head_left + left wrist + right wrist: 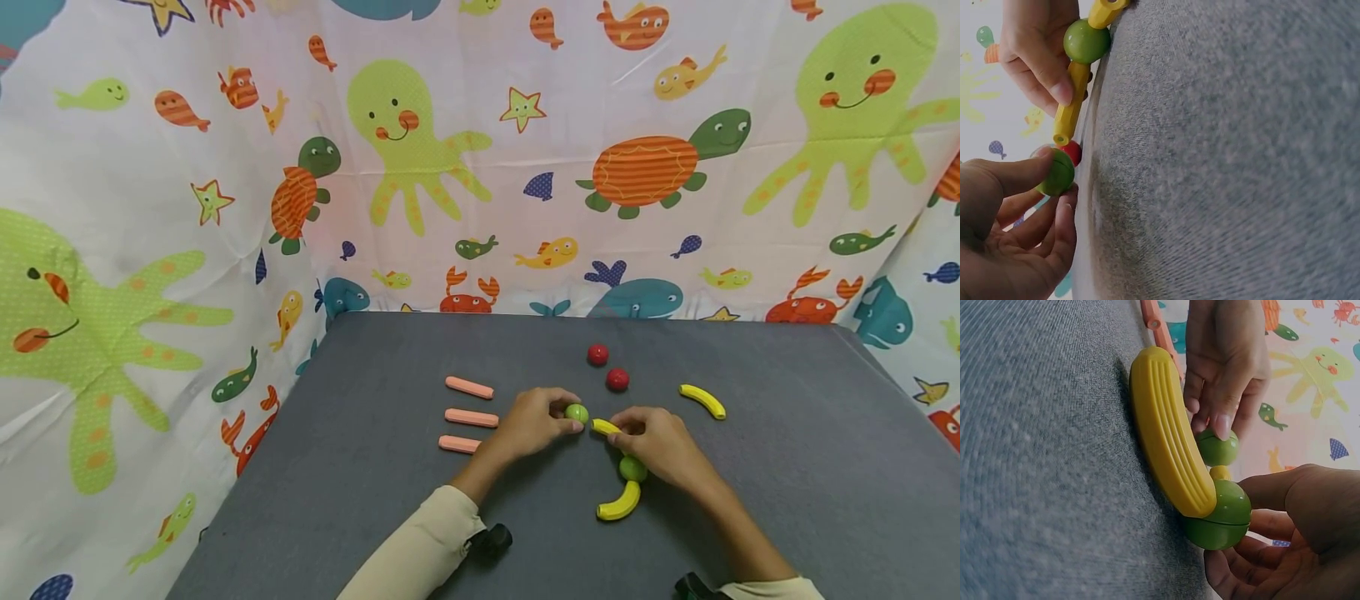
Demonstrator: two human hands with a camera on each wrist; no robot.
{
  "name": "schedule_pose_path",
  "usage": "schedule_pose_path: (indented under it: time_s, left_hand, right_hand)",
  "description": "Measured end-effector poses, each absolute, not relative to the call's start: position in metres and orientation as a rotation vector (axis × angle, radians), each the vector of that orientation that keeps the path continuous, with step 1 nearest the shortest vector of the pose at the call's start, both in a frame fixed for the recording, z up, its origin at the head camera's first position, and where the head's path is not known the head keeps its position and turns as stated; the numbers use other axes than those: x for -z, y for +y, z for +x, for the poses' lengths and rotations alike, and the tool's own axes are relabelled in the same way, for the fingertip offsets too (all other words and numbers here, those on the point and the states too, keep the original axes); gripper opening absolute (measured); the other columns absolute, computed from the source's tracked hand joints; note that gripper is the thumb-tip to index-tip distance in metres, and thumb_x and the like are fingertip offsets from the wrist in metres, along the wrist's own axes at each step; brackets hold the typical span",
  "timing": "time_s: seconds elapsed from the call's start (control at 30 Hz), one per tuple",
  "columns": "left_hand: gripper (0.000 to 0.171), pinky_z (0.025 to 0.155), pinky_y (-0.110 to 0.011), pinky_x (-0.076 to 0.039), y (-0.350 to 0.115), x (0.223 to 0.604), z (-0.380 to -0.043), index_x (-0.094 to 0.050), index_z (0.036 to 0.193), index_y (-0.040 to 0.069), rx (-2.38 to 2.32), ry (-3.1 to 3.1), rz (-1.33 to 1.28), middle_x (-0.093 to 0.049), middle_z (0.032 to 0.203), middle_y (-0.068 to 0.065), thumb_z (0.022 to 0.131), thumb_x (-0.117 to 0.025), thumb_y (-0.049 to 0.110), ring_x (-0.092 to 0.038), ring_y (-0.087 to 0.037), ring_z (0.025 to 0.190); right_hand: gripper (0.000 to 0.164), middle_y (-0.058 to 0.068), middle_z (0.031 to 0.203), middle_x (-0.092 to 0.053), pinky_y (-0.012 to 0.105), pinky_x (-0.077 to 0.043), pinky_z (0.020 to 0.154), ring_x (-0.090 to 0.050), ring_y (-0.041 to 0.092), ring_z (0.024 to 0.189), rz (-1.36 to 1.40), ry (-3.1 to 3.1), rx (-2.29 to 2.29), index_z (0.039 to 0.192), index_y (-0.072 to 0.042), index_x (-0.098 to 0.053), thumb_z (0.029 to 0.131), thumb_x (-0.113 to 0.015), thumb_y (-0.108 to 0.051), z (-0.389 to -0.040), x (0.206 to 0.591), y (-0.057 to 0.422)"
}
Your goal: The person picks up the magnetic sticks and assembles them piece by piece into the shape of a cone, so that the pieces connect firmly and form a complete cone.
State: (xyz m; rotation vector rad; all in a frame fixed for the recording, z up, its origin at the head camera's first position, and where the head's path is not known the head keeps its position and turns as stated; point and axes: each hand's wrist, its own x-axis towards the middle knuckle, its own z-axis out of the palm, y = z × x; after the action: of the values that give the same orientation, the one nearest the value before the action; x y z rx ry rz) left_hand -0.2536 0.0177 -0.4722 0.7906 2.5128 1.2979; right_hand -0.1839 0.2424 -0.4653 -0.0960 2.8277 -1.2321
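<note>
Cream fabric sleeve (420,546) on the left arm lies nearest the head camera. Directions below are taken from the glossy green ball (577,413) above the grey fabric-covered desk (360,417). Left hand (534,423): clamped on that ball, thumb and fingertips pinching it. Right hand (662,446): clamped on a yellow, curved, banana-shaped piece (604,427) at 4 o'clock. One end of this piece is just beside the held ball; its other end meets a second green ball (632,468), also at 4 o'clock. A second yellow banana-shaped piece (619,503) adjoins that ball at 5 o'clock. Two shiny red balls (617,380) lie at 1 and 2 o'clock, a separate yellow banana-shaped piece (702,402) at 3, and three pink bars (471,418) around 9.
</note>
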Motion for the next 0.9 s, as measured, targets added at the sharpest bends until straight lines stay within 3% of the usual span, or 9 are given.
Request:
schedule_pose_path:
  time_s: [0.23,0.9]
  left_hand:
    - [0.030,0.080,-0.020,-0.054,0.0195,0.4755,-0.2527,-0.078,0.122,0.011,-1.277,2.510,0.804,-0.077,0.107,0.003,0.094,-0.084,0.020,-0.068,-0.001,0.091]
    - [0.037,0.082,-0.021,-0.055,0.0165,0.4805,-0.2447,-0.076,0.128,0.009,-1.366,2.470,0.761,-0.078,0.110,0.001,0.093,-0.084,0.019,-0.070,-0.002,0.095]
  right_hand:
    - [0.020,0.001,0.089,-0.070,0.027,-0.049,0.062,-0.059,0.017,0.077,-0.105,2.825,1.240,0.112,-0.003,-0.077,0.097,-0.077,-0.016,-0.1838,0.4657,0.2429]
    - [0.017,0.000,0.086,-0.070,0.027,-0.047,0.063,-0.058,0.016,0.077,-0.105,2.831,1.217,0.108,-0.006,-0.077,0.096,-0.078,-0.017,-0.1843,0.4671,0.2430]
